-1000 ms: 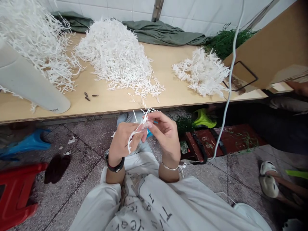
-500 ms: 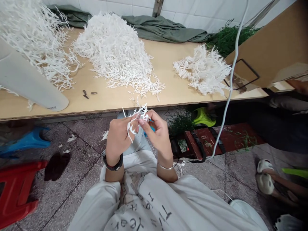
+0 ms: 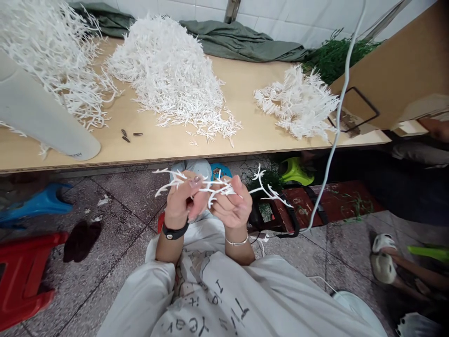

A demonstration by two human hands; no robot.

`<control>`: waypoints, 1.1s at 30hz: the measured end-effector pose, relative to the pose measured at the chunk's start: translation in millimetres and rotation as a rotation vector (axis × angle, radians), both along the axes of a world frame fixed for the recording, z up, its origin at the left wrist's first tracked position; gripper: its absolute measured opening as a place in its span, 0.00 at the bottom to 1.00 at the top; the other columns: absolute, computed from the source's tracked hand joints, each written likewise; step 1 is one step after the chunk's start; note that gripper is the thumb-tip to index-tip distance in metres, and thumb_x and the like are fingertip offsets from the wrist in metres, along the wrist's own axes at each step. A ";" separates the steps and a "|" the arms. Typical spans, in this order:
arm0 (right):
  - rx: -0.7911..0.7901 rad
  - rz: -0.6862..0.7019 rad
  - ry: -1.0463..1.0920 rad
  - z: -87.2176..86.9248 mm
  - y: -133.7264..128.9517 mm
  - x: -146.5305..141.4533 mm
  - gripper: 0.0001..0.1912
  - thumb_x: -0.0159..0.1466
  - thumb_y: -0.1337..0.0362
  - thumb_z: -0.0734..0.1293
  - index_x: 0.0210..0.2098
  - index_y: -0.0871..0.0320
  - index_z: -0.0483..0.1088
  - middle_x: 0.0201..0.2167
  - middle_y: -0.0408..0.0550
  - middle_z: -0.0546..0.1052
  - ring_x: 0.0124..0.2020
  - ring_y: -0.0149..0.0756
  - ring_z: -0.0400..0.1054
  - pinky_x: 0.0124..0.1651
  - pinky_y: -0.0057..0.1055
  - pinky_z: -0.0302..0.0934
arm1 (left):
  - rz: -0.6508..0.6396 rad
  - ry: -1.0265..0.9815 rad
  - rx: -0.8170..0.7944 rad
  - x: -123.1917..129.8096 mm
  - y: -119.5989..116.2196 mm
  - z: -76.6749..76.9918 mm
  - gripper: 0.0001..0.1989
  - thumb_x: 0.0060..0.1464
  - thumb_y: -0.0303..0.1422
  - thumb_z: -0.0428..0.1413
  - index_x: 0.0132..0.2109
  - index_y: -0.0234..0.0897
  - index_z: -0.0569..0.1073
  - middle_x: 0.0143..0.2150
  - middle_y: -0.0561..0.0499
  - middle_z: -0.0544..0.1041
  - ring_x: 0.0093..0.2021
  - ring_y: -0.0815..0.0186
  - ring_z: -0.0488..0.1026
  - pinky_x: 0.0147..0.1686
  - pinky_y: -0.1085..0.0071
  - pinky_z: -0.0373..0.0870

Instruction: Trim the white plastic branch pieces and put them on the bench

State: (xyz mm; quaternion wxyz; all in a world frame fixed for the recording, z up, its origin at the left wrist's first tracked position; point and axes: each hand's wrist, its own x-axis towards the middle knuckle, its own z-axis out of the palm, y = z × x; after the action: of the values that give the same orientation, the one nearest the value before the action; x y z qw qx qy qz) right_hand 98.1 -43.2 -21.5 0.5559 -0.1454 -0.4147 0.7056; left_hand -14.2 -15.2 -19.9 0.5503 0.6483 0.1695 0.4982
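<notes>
Between my two hands stretches a white branching plastic sprig [image 3: 213, 189], its forked ends sticking out on both sides. My left hand [image 3: 180, 201], with a dark band at the wrist, is closed on the sprig's left part. My right hand [image 3: 233, 206], wearing a thin bangle, pinches it further right with curled fingers. Whether it is one sprig or two joined pieces I cannot tell. Both hands are just below the table's front edge, above my lap. On the table [image 3: 242, 93] lie a large heap of small white sprigs [image 3: 175, 75] and a smaller pile [image 3: 298, 103] to the right.
Longer white strands [image 3: 59, 56] and a pale cylinder [image 3: 45, 107] are at left, near several dark seeds [image 3: 126, 135]. A white cable [image 3: 338, 112] hangs at right before a cardboard box [image 3: 396, 70]. Red [image 3: 31, 276] and blue [image 3: 38, 203] stools stand below; another person's feet [image 3: 384, 257] show at right.
My hands have turned and drawn slightly apart. The white sprig, bunched at the fingertips before, now spreads out sideways between them. The heaps on the table stay the same.
</notes>
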 end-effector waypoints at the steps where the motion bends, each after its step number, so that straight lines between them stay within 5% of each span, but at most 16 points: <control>1: 0.055 0.057 0.120 -0.8 -0.3 -2.8 0.35 0.63 0.44 0.58 0.08 0.56 0.43 0.06 0.34 0.42 0.07 0.20 0.35 0.08 0.22 0.34 | -0.039 -0.059 -0.055 3.6 -2.3 -0.2 0.37 0.62 0.46 0.38 0.06 0.40 0.46 0.02 0.55 0.46 0.05 0.75 0.48 0.05 0.74 0.49; 3: 0.183 0.153 0.357 -2.5 -0.1 -8.7 0.31 0.68 0.54 0.55 0.10 0.56 0.45 0.07 0.34 0.44 0.07 0.19 0.34 0.08 0.21 0.33 | -0.086 -0.133 -0.138 9.3 -5.7 -1.2 0.39 0.61 0.49 0.40 0.05 0.41 0.43 0.01 0.56 0.43 0.04 0.75 0.44 0.04 0.74 0.48; 5: 0.273 0.283 0.583 -3.9 1.1 -12.3 0.29 0.69 0.61 0.52 0.12 0.57 0.48 0.08 0.34 0.47 0.08 0.18 0.36 0.09 0.20 0.33 | 0.005 -0.136 -0.152 11.0 -5.5 -3.1 0.39 0.60 0.50 0.41 0.05 0.40 0.44 0.01 0.57 0.41 0.04 0.76 0.42 0.03 0.75 0.48; 8: 0.356 0.808 1.135 -3.7 2.1 -8.3 0.27 0.67 0.61 0.56 0.12 0.58 0.55 0.10 0.37 0.55 0.09 0.17 0.45 0.11 0.18 0.35 | 0.200 -0.232 -0.206 5.4 1.3 -2.7 0.35 0.63 0.47 0.38 0.10 0.39 0.46 0.03 0.60 0.32 0.05 0.76 0.34 0.03 0.77 0.42; 10: 0.363 0.914 1.419 -0.1 0.9 -0.1 0.27 0.65 0.61 0.59 0.11 0.60 0.58 0.10 0.38 0.57 0.09 0.17 0.46 0.13 0.18 0.33 | 0.159 -0.420 -0.196 -1.6 6.2 2.5 0.32 0.65 0.42 0.34 0.12 0.37 0.45 0.04 0.61 0.27 0.05 0.77 0.29 0.03 0.79 0.37; 12: 0.426 0.532 1.250 6.6 -1.1 9.0 0.28 0.66 0.63 0.57 0.10 0.61 0.56 0.11 0.38 0.55 0.09 0.16 0.44 0.13 0.18 0.33 | -0.031 -0.578 -0.118 -7.7 7.7 10.5 0.32 0.65 0.38 0.33 0.12 0.37 0.44 0.03 0.60 0.29 0.04 0.77 0.29 0.03 0.80 0.37; 14: 0.509 -0.017 0.743 14.7 -2.7 16.3 0.27 0.68 0.62 0.54 0.12 0.59 0.50 0.12 0.37 0.51 0.10 0.18 0.40 0.13 0.19 0.35 | -0.152 -0.553 -0.044 -10.5 5.7 17.9 0.33 0.64 0.37 0.36 0.10 0.37 0.43 0.02 0.59 0.36 0.03 0.77 0.34 0.03 0.80 0.41; 18: 0.454 -0.578 -0.027 25.7 -3.5 24.1 0.24 0.69 0.56 0.51 0.18 0.57 0.44 0.15 0.35 0.43 0.11 0.23 0.35 0.13 0.24 0.39 | -0.133 -0.433 -0.118 -9.5 -0.7 23.6 0.33 0.63 0.38 0.40 0.10 0.38 0.42 0.03 0.58 0.36 0.05 0.77 0.37 0.04 0.80 0.43; 26: 0.187 -0.807 -0.319 20.4 -6.6 25.2 0.20 0.64 0.52 0.57 0.21 0.56 0.52 0.21 0.39 0.51 0.16 0.24 0.45 0.19 0.27 0.44 | -0.395 -0.413 -0.160 -25.4 8.6 18.9 0.32 0.64 0.37 0.38 0.11 0.36 0.47 0.04 0.58 0.39 0.05 0.78 0.39 0.05 0.80 0.44; 33: 0.292 -0.967 -0.423 13.0 -3.2 30.7 0.17 0.63 0.52 0.62 0.24 0.55 0.62 0.20 0.39 0.57 0.19 0.24 0.52 0.21 0.26 0.48 | -0.409 -0.441 -0.109 -34.8 10.1 14.8 0.33 0.63 0.35 0.42 0.09 0.37 0.48 0.02 0.59 0.42 0.03 0.79 0.40 0.05 0.82 0.47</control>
State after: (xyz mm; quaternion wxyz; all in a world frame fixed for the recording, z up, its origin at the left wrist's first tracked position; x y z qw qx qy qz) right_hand 128.8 -46.4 -8.5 0.7358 -0.3796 -0.4970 0.2599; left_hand -49.0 -5.1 -5.2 0.6966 0.5147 -0.0616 0.4961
